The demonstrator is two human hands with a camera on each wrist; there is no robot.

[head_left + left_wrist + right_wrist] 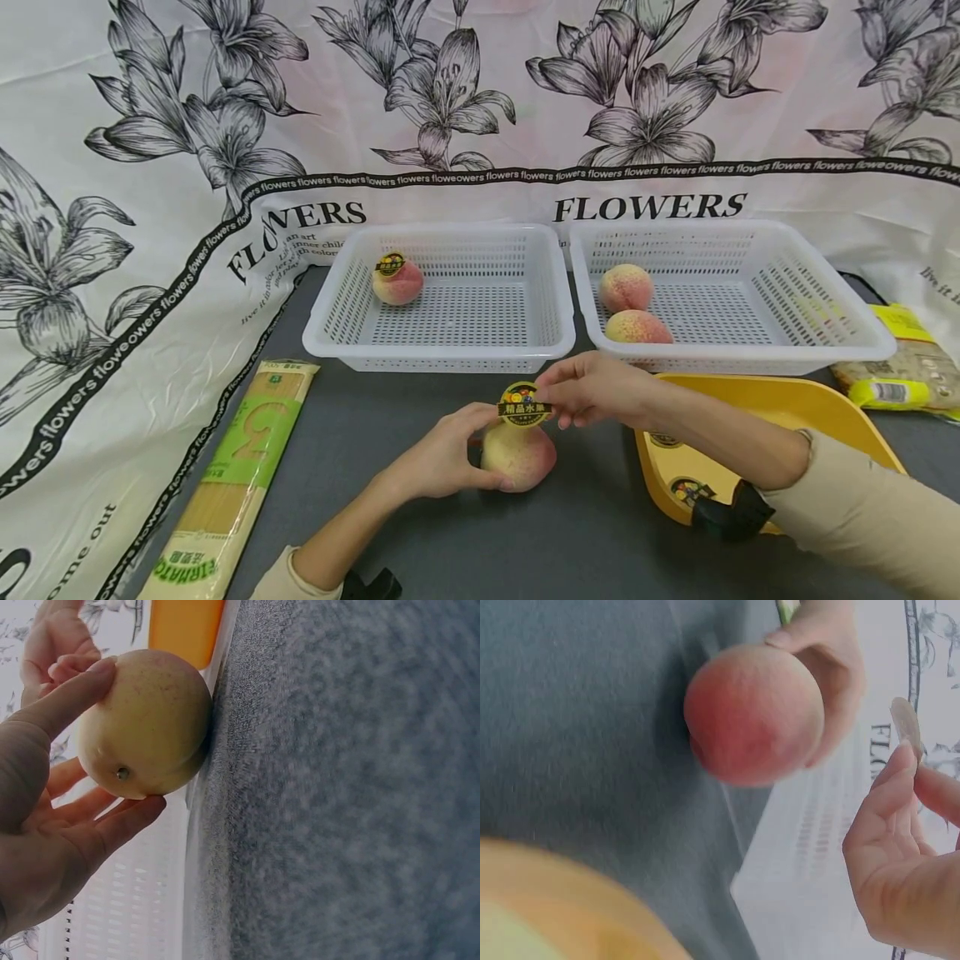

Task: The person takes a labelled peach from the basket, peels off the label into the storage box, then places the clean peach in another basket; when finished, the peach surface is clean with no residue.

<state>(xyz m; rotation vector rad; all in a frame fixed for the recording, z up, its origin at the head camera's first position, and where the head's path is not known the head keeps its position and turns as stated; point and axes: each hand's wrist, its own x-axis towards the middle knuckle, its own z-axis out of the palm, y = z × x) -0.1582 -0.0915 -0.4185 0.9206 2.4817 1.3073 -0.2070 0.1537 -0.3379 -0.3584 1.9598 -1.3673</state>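
The peach (pixel 519 457) is round, pale yellow blushing to pink-red, with a small stem dimple seen from the left wrist view. It stands on the dark grey surface (pixel 420 517) near the front edge, about midway across. The left hand (pixel 442 457) grips it from the side, thumb and fingers curled round it. The right hand (pixel 592 390) pinches a round yellow-and-black sticker (pixel 522 404) just above the top of the peach; whether the sticker touches the fruit cannot be told.

Behind the peach, two white baskets stand side by side toward the back edge. The left basket (pixel 438 354) holds one peach bearing a sticker (pixel 397 279); the right basket (pixel 750 354) holds two bare peaches (pixel 630 304). A yellow tray (pixel 780 400) lies just right of the hands, under the right forearm. A pack of noodles (pixel 228 475) lies along the left edge, another packet (pixel 900 371) at the right edge. Bare grey surface lies between the peach and the baskets, and between the peach and the noodles.
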